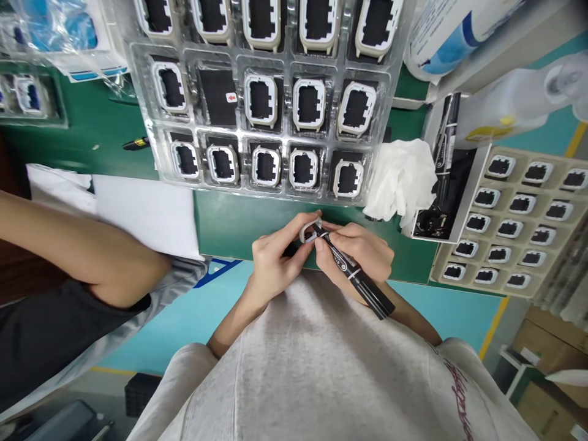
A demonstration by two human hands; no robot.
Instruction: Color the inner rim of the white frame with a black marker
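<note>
Beige frame [309,232]: small rounded-square bezel, pinched in the left hand [275,260] over the worktop's [239,223] near edge, clear of the surface.
Right hand [358,254]: closed round a black marker [356,275], tip touching the frame's right side, barrel slanting back toward the body.
Clear tray [271,104]: rows of like frames with black inserts, just beyond the hands; one pocket holds only a black insert.
Beige tray [519,214]: smaller parts, at the right edge.
White cloth [402,177]: crumpled between the trays.
Neighbour's arm [82,245]: at the left edge, apart from the work.
Technique note: a steady pinch and light tip pressure would likely keep the mark neat.
</note>
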